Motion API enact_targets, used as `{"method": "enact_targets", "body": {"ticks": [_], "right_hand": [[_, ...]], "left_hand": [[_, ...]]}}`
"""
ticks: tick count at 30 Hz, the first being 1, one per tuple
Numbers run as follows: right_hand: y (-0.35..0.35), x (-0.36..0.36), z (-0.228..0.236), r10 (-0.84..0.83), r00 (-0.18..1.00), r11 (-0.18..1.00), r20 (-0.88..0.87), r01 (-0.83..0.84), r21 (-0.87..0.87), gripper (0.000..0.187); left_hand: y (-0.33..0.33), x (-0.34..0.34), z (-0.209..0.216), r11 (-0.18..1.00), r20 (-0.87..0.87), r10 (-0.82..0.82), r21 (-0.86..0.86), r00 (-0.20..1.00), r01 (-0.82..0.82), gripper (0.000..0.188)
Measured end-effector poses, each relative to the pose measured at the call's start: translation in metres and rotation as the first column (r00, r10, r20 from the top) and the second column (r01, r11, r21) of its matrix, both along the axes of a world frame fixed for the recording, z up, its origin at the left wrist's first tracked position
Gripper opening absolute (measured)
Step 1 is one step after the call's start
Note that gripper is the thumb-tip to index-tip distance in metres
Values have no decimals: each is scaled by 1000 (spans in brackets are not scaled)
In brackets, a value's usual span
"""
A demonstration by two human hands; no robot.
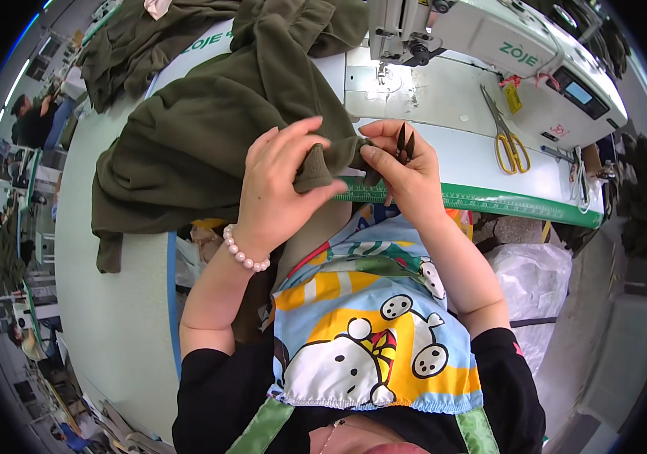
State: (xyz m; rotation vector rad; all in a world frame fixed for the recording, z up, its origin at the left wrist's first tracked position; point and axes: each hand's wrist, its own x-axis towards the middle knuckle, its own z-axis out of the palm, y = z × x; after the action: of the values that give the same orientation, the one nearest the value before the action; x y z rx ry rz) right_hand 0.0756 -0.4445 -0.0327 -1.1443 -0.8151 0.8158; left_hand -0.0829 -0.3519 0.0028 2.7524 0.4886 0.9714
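An olive-green fleece garment (187,144) lies spread over the table in front of me, its narrow end drawn toward the table's front edge. My right hand (406,170) pinches that end between thumb and fingers. Black-bladed thread snips (405,144) are tucked in the same hand, with the blades pointing up and away from me. My left hand (282,178), wearing a bead bracelet, has its fingers and thumb spread around a folded bit of the fabric, which rests against it without a visible grip.
A white sewing machine (505,45) stands at the back right. Yellow-handled scissors (511,147) lie on its bed side. Green measuring tape (482,200) runs along the front edge. More olive fabric (123,53) is piled far left. A plastic-wrapped bundle (531,287) sits below right.
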Motion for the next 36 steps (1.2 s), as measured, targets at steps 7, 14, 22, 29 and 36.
{"method": "enact_targets", "body": {"ticks": [7,14,22,29,36], "right_hand": [[2,-5,-5,-347,405,938,846,152,312,21],[-3,16,-2,218,975,961,-47,-223,-166,11],[-13,-1,-51,250,703,847,-666,-492,-202,14],[-5,-5,-31,104,916,946,-387,-211,-247,19],[-8,5,-34,184,843,892,-505,-359,-274,20]], "left_hand": [[26,-4,-10,767,256,86,-634,963,100,17],[38,-2,1,646,237,138,-758,962,94,19],[44,13,-23,363,189,163,-924,968,120,20],[38,14,-7,231,147,32,-964,989,135,20],[45,13,-4,173,26,-74,-984,997,38,23]]}}
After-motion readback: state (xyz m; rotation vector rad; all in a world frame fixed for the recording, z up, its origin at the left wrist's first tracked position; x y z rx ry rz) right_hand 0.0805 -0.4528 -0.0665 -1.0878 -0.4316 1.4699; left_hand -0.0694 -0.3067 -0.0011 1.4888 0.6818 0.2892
